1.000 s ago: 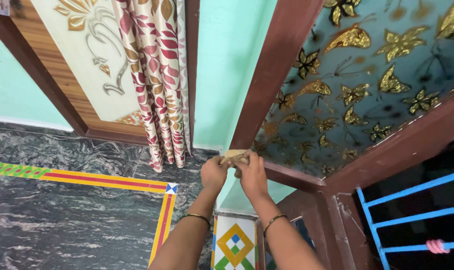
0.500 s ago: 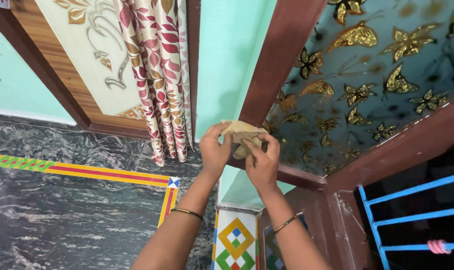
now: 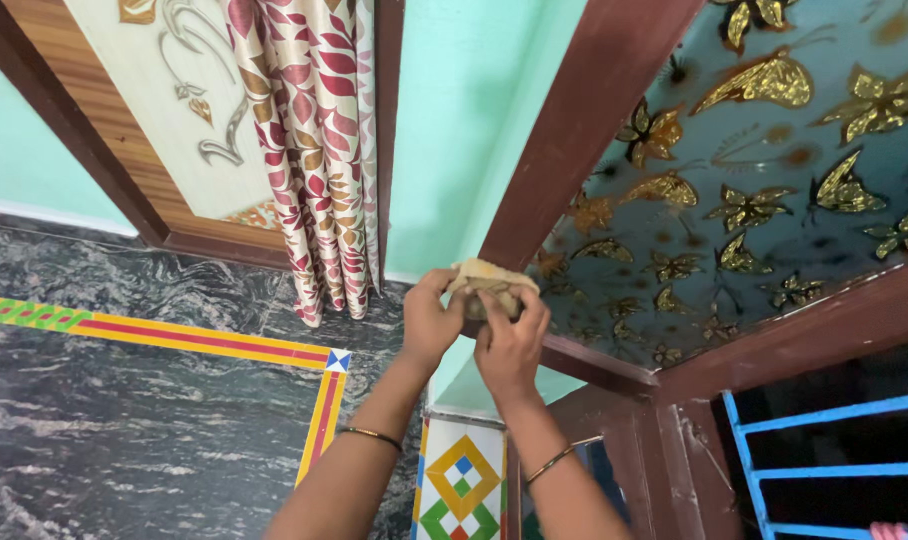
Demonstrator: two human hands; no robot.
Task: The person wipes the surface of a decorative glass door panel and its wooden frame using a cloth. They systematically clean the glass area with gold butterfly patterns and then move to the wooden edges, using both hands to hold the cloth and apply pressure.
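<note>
Head view looks down on two bare forearms reaching forward, each with a thin bangle at the wrist, and both hands meet on a small wad of tan cloth (image 3: 490, 280) held against the lower end of a dark red-brown wooden door frame (image 3: 584, 120). Fingers of the left hand (image 3: 432, 322) curl round the left side of the cloth, thumb up against its edge, while the right hand (image 3: 510, 342) is closed on it from below and in front, its fingers folded over the bundle; gripped from two sides like this, the cloth stays bunched into a firm pad rather than hanging loose. It sits right where the frame meets the glass panel with gold butterflies (image 3: 754, 190), pressed to the wood. Left of the frame runs a pale green wall (image 3: 454, 110), then a red-and-cream leaf-patterned curtain (image 3: 314, 150) hanging to the dark marbled floor (image 3: 124, 430), which carries a striped coloured border (image 3: 204, 340). Blue metal bars (image 3: 824, 470) show at lower right, well apart from the hands
</note>
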